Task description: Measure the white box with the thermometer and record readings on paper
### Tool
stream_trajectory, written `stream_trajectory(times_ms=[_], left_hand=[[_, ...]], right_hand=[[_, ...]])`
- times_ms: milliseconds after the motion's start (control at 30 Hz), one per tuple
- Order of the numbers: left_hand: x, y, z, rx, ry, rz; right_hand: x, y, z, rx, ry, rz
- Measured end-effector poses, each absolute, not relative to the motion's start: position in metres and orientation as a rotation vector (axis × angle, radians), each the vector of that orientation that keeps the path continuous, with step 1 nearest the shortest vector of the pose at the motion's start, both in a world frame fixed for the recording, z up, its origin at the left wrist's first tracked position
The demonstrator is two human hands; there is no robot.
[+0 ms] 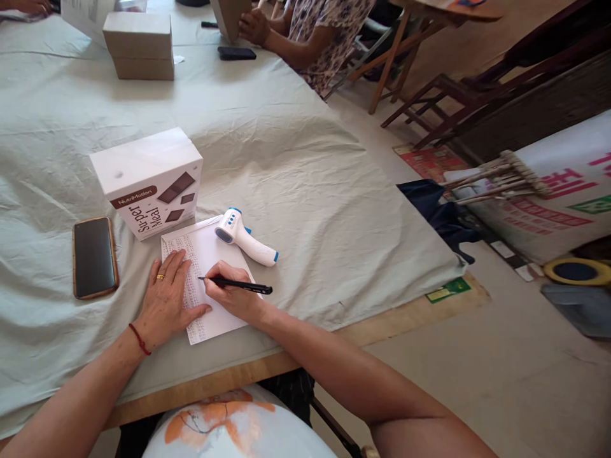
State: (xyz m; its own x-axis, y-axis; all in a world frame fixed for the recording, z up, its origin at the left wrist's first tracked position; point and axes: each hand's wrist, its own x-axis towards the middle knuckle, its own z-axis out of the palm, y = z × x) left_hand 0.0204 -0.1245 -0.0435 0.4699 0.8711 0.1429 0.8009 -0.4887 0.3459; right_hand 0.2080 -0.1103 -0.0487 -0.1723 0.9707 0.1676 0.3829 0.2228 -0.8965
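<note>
My right hand (232, 294) grips a black pen (245, 285), its tip at a sheet of paper (217, 254). Handwritten lines run along the paper's left part, and the rest of what shows is blank. Flat on that left part lies my left hand (167, 289), fingers stretched and thumb out to the side. A white and blue infrared thermometer (245, 238) rests over the paper's upper right edge. Just behind the paper stands a white "NutriMotion" meal box (147, 184). A phone in a brown case (95, 257) lies left of my left hand, screen up and dark.
A wrinkled pale cloth (286, 172) covers the table. Farther back are a brown cardboard box (140, 48) and a dark phone (237, 53). Another person's hands (254, 27) hold a brown box there. A wooden chair (443, 102) stands on the floor at right.
</note>
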Motion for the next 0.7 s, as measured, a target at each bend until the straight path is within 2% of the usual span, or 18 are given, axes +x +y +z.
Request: stream_trajectory(times_ms=[700], left_hand=[[0.0206,-0.1240,-0.0416,2.520,1.453,0.400]], right_hand=[[0.2084,-0.1106,-0.0488,-1.260,-1.697,0.910]])
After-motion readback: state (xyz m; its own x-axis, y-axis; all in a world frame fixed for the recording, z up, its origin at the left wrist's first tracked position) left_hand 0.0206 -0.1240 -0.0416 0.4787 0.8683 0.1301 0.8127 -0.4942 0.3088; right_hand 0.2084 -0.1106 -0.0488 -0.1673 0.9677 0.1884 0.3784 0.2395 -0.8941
